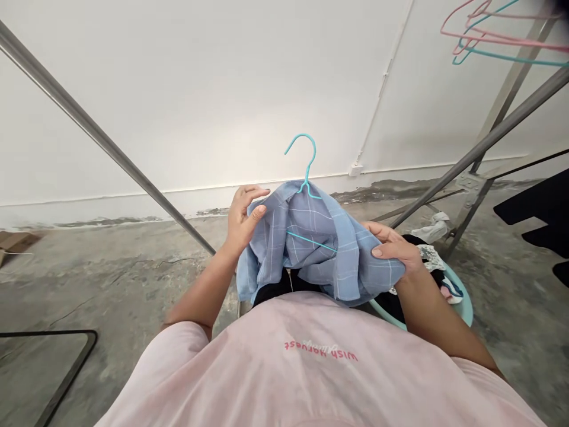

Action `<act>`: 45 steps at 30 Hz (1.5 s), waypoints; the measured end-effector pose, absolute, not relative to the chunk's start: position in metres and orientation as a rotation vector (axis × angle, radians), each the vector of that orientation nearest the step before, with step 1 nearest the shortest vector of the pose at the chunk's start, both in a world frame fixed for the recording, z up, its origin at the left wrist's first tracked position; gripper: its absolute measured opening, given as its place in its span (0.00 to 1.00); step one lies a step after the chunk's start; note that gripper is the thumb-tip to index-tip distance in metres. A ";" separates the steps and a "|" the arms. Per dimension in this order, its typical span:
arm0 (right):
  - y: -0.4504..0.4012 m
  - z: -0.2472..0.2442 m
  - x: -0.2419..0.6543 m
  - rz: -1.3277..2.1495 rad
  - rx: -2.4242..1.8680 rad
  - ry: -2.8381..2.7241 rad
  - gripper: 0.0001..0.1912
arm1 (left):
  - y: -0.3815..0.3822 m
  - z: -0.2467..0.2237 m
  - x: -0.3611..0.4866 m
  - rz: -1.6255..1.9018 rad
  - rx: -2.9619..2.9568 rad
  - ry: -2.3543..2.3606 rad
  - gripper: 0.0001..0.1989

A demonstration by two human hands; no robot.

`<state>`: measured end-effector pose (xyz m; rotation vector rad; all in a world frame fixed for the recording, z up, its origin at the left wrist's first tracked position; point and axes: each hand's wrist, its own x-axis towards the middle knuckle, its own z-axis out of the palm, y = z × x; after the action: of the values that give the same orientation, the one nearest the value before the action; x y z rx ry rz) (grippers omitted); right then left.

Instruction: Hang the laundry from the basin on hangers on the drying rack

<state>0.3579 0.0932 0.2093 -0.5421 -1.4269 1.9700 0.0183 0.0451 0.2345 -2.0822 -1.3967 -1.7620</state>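
A blue shirt [347,237] with thin white check lines hangs on a turquoise hanger [307,169] in front of my body. The hanger's hook sticks up above the collar, and its lower bar shows through the open front. My right hand [395,252] pinches the shirt's right side, thumb in front and fingers partly hidden behind the cloth. At the shirt's left shoulder, my left hand [246,216] has its thumb and fingers apart; whether it touches the cloth is hard to tell.
A light green basin [464,305] of clothes stands on the floor at right. Metal rails [111,145] slope down on both sides. Pink and turquoise hangers [498,38] hang at upper right, with dark garments [542,198] below. A black frame [71,367] lies at lower left.
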 end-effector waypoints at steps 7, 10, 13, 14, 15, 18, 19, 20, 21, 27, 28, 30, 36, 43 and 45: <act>0.084 0.223 0.348 1.786 -0.446 -1.449 0.20 | 0.074 0.165 0.047 -2.210 -2.083 -1.852 0.37; 0.085 0.220 0.344 1.754 -0.489 -1.418 0.19 | 0.087 0.171 0.056 -2.303 -2.061 -1.834 0.21; 0.094 0.209 0.344 1.787 -0.603 -1.327 0.18 | 0.099 0.199 0.040 -2.771 -1.613 -1.581 0.09; 0.097 0.205 0.345 1.810 -0.641 -1.327 0.18 | 0.102 0.209 0.030 -2.934 -1.390 -1.466 0.09; 0.100 0.200 0.345 1.839 -0.680 -1.352 0.17 | 0.105 0.217 0.019 -3.032 -1.211 -1.368 0.10; 0.104 0.188 0.345 1.916 -0.778 -1.464 0.15 | 0.106 0.223 -0.003 -3.092 -0.996 -1.343 0.12; 0.104 0.185 0.344 1.902 -0.800 -1.471 0.14 | 0.102 0.217 -0.003 -3.047 -1.030 -1.409 0.11; 0.104 0.183 0.344 1.861 -0.820 -1.457 0.13 | 0.096 0.207 0.001 -2.966 -1.120 -1.500 0.10; 0.104 0.182 0.344 1.804 -0.836 -1.439 0.12 | 0.088 0.194 0.008 -2.851 -1.259 -1.609 0.09; 0.101 0.186 0.354 1.399 -0.744 -1.851 0.06 | 0.034 0.131 0.058 -1.516 -2.670 -2.128 0.14; 0.100 0.186 0.356 1.349 -0.708 -1.954 0.05 | 0.030 0.133 0.057 -1.236 -2.988 -2.014 0.14; 0.100 0.185 0.360 1.294 -0.657 -2.051 0.05 | 0.028 0.148 0.042 -0.825 -3.367 -1.741 0.13; 0.100 0.178 0.372 1.367 -0.611 -1.970 0.09 | 0.045 0.190 -0.041 -1.941 -1.989 -1.795 0.14; 0.103 0.179 0.379 1.462 -0.653 -1.869 0.10 | 0.081 0.182 -0.066 -1.569 -2.387 -2.082 0.22; 0.104 0.178 0.378 1.466 -0.702 -1.814 0.09 | 0.087 0.184 -0.064 -1.538 -2.172 -2.064 0.23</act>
<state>0.3783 0.1036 0.1783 -0.7021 -1.8140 1.4656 -0.0643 0.0865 0.1836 -2.1722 -2.0636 -1.5377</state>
